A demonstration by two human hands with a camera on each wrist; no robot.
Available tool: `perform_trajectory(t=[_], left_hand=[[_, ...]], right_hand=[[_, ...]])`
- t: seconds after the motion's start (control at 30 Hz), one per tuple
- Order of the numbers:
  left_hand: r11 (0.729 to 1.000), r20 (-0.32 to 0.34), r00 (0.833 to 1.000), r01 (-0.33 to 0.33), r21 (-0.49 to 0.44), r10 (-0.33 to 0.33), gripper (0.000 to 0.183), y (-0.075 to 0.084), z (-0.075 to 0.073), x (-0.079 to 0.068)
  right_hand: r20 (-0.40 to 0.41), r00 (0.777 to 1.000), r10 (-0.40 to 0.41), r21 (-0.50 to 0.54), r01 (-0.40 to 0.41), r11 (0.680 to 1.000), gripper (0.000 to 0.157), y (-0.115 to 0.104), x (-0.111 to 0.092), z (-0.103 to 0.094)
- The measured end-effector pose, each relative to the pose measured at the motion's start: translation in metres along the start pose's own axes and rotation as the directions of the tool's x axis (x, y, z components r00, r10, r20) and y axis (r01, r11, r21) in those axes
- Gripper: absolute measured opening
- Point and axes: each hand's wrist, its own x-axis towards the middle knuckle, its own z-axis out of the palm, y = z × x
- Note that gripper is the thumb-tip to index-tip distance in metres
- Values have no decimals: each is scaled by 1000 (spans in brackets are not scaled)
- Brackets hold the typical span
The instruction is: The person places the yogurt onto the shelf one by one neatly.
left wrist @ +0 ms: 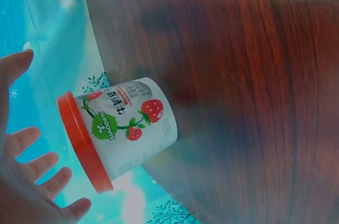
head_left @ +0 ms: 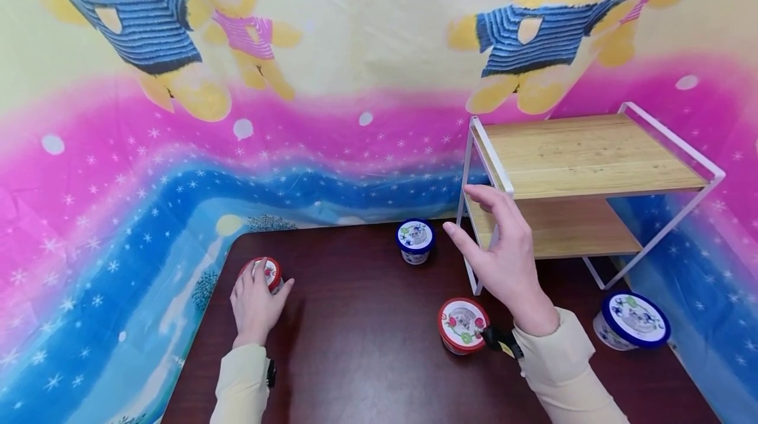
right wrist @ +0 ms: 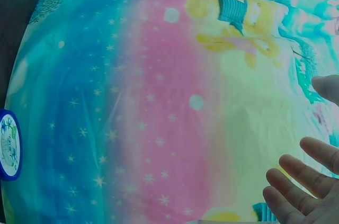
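Observation:
My left hand (head_left: 256,305) is over a red-lidded paper tub (head_left: 271,272) with strawberry print, at the table's far left corner. In the left wrist view that strawberry tub (left wrist: 124,128) stands apart from the spread fingers (left wrist: 39,166), which hold nothing. My right hand (head_left: 506,253) is raised in front of the shelf's left side, thumb and fingers parted and nothing between them. Nearest below it is a second red-lidded tub (head_left: 462,322). A smaller blue-lidded tub (head_left: 414,239) stands left of this hand, by the table's back edge.
A two-tier shelf (head_left: 592,154) with wooden boards and a white metal frame stands at the back right. A larger blue-lidded tub (head_left: 633,322) is in front of it, near the right edge of the dark wooden table (head_left: 355,345). Behind hangs a bear-print cloth (head_left: 367,49).

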Motion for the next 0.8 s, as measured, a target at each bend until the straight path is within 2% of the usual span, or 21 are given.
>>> perform_trajectory(t=[0.17,0.5,0.67,0.8], left_hand=[[1000,-15,999,31,-2,-31,87,-6,0,2],[997,-26,997,72,13,-72,95,-16,-4,5],[996,-20,996,85,7,-84,97,-20,-7,8],[995,-16,995,96,-6,-96,98,-22,-8,10]], right_hand=[[-32,999,-15,-5,15,1000,61,-2,1,-8],[-138,990,-19,14,21,1000,53,-35,9,-27],[-175,985,-2,9,4,1000,51,-30,9,-36],[-191,982,10,-23,-15,1000,52,-15,6,-43]])
